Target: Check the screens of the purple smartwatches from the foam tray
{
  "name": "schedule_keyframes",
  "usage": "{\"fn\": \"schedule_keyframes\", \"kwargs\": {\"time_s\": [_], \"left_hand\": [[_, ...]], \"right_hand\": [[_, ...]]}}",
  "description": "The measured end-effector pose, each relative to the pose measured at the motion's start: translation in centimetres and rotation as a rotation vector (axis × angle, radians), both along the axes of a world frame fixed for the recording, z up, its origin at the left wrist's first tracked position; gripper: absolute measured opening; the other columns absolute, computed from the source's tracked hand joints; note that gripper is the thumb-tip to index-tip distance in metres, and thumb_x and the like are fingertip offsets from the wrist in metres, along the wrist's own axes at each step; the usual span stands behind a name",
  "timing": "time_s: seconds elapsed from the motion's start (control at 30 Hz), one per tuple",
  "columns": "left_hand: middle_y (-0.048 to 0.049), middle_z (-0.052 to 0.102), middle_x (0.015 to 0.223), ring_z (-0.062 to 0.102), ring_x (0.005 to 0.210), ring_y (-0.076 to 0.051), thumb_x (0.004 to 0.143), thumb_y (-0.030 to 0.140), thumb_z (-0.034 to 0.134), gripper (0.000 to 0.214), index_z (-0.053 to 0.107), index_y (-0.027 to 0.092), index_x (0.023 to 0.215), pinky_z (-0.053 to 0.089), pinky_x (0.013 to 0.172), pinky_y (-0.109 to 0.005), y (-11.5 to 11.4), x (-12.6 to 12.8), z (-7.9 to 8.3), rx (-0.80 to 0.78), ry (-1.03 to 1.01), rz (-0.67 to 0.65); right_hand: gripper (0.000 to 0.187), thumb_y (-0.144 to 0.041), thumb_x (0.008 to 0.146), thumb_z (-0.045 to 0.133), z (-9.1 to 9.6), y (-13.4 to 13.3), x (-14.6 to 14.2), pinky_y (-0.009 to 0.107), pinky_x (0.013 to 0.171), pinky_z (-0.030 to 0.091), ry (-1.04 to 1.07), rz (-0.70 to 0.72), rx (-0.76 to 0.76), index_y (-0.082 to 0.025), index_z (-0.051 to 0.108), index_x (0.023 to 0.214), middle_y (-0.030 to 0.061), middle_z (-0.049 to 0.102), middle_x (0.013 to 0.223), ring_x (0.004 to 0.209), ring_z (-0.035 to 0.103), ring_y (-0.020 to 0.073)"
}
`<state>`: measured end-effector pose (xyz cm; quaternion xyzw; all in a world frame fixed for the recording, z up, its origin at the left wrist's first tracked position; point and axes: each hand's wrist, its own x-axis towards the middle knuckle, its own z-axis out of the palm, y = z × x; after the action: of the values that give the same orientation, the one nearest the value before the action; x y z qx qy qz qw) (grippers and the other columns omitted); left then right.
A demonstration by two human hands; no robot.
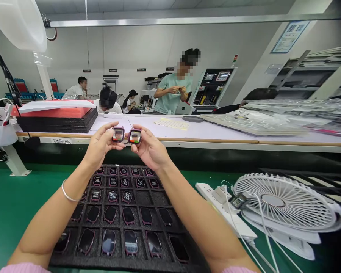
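Observation:
Two purple-framed smartwatches are held up side by side, close together, above the far edge of a black foam tray (139, 262). My left hand (99, 146) grips the left smartwatch (118, 134) by its edges, between thumb and fingers. In my right hand (152, 149) the right smartwatch (135, 136) is pinched the same way. Both screens are lit and face me. The tray below has rows of similar watches in square pockets; the far rows show lit text, the nearer rows have dark screens. My forearms cover part of the tray.
A white fan (284, 201) and a power strip (227, 212) with cables lie to the right on the green mat (5, 212). Ahead runs a raised shelf (176, 131) with stacked foam trays (59, 123) and plastic trays (261, 117). Several people work beyond it.

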<state>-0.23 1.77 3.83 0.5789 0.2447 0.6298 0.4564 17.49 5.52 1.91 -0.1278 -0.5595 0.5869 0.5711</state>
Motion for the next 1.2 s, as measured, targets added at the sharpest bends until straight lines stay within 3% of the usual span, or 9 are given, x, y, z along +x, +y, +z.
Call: {"fn": "schedule_keyframes", "kwargs": {"time_s": [0.23,0.57,0.83,0.97,1.07,1.2], "left_hand": [[-0.0055,0.074,0.091,0.072,0.065,-0.017,0.087,0.051,0.062,0.049,0.063,0.018,0.123,0.061,0.068,-0.032,-1.5,0.3,4.4,0.118,0.013,0.05],[-0.0049,0.072,0.088,0.07,0.062,-0.017,0.093,0.056,0.054,0.047,0.066,0.02,0.119,0.06,0.065,-0.032,-3.1,0.3,7.5,0.131,0.001,0.016],[-0.0062,0.073,0.094,0.071,0.065,-0.017,0.089,0.057,0.055,0.05,0.067,0.02,0.12,0.06,0.065,-0.031,-4.2,-0.5,8.3,0.134,-0.003,-0.006],[-0.0035,0.07,0.092,0.07,0.062,-0.015,0.079,0.034,0.067,0.049,0.063,0.018,0.126,0.06,0.065,-0.031,-4.4,-1.2,8.1,0.153,0.034,0.006],[-0.0004,0.068,0.091,0.069,0.063,-0.012,0.068,0.016,0.073,0.063,0.061,0.02,0.13,0.059,0.067,-0.027,-4.5,-1.6,7.9,0.209,0.086,0.072],[-0.0001,0.069,0.093,0.067,0.065,-0.01,0.065,0.013,0.075,0.067,0.06,0.02,0.129,0.058,0.067,-0.025,-4.2,-1.9,7.8,0.254,0.1,0.113]], "right_hand": [[0.024,-0.042,0.093,0.065,5.1,-1.1,-0.2,0.026,0.056,0.05,-0.003,0.005,0.149,-0.028,0.062,0.112,0.0009,0.07,0.096,0.062,0.058,0.0125],[0.019,-0.038,0.097,0.055,8.6,-2.8,0.0,0.029,0.058,0.051,-0.057,-0.017,0.192,-0.027,0.059,0.111,0.0022,0.07,0.095,0.06,0.058,0.0128],[0.016,-0.032,0.097,0.052,9.8,-4.4,-0.3,0.028,0.057,0.05,-0.054,0.017,0.217,-0.025,0.059,0.109,0.0041,0.071,0.094,0.059,0.06,0.0136],[0.022,-0.036,0.093,0.057,9.9,-4.9,-0.8,0.029,0.058,0.051,-0.07,0.023,0.2,-0.024,0.059,0.112,0.0047,0.072,0.093,0.06,0.06,0.0138],[0.035,-0.026,0.08,0.066,10.0,-4.9,-1.2,0.027,0.059,0.051,-0.067,0.079,0.213,-0.024,0.058,0.114,0.0018,0.072,0.093,0.061,0.059,0.0119],[0.054,-0.014,0.067,0.071,10.1,-4.3,-1.5,0.026,0.062,0.051,-0.09,0.114,0.248,-0.025,0.056,0.118,-0.0006,0.072,0.096,0.061,0.058,0.0098]]}}
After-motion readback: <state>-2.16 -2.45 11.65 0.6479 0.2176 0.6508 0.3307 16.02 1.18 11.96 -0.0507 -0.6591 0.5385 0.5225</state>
